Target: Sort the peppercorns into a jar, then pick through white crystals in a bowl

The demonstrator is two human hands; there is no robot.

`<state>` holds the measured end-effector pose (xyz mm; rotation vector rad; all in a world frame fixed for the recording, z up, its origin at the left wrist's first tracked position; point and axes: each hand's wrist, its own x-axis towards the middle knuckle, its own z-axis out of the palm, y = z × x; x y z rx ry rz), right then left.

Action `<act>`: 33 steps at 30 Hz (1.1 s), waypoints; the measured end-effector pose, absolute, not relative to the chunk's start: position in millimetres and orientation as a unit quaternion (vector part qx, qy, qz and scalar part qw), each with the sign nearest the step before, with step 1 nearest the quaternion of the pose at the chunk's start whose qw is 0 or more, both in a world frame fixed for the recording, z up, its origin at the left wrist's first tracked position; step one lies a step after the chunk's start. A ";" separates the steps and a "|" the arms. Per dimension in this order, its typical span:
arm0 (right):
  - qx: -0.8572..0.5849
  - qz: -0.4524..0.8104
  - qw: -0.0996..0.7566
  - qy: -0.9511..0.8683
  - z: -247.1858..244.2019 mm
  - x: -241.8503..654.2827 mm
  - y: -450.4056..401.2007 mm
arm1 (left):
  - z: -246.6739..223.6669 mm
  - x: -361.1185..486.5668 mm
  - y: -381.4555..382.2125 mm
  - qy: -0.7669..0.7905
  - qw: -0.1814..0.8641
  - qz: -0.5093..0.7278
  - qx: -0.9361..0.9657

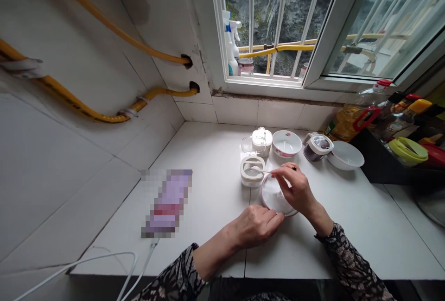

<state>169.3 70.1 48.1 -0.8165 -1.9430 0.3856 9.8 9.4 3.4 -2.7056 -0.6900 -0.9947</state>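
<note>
A thin spoon (264, 171) is pinched between the fingertips of my right hand (295, 187), its bowl end inside an open clear jar with a white rim (252, 177). Just right of that jar stands a white bowl with a pink rim (270, 195), holding something white; my right hand hangs over it and hides part of it. My left hand (260, 223) is closed at the bowl's near edge, its fingertips on the rim.
Behind are a second white-lidded jar (262, 140), a white bowl (287, 143), a dark-filled jar (317, 147) and another bowl (345, 155). An oil bottle (354, 111) and other bottles stand right. A blurred phone-like object (170, 201) with a cable lies left.
</note>
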 end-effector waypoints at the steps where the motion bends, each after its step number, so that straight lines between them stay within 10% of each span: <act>1: -0.304 0.118 0.464 -0.824 48.2 169.1 70.5 | 3.8 9.8 9.6 -0.231 0.090 -0.338 -0.908; 33: -0.515 0.416 0.475 -0.579 62.8 210.4 72.5 | 6.3 8.0 9.5 -0.228 0.108 -0.339 -0.906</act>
